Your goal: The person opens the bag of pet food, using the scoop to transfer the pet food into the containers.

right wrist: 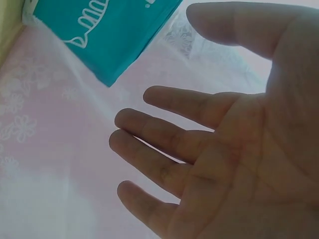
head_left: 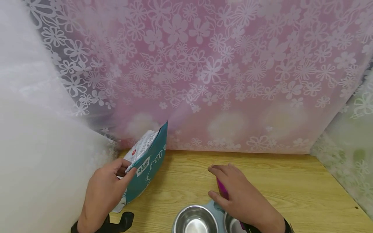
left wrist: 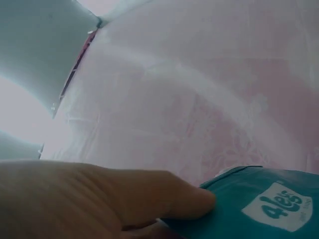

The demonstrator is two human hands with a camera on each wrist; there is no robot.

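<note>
My left hand (head_left: 103,189) grips the side edge of a teal pet food bag (head_left: 150,171) with a "4Legs" label, thumb on the printed front. The bag stands tilted on the wooden table. In the left wrist view the thumb (left wrist: 174,199) presses against the bag (left wrist: 224,214) beside its label. My right hand (head_left: 237,191) hovers palm down with fingers spread, partly covering a magenta object (head_left: 222,188). From the right wrist, the open palm (right wrist: 239,144) holds nothing, and the bag (right wrist: 119,45) shows beyond the fingertips.
A steel bowl (head_left: 182,218) sits in a light blue double-bowl holder (head_left: 215,210) at the table's near edge. The second steel bowl (head_left: 230,225) is partly under my right wrist. A pink floral curtain (head_left: 204,81) hangs behind the wooden table (head_left: 180,168), with pale sheeting (head_left: 43,145) at left.
</note>
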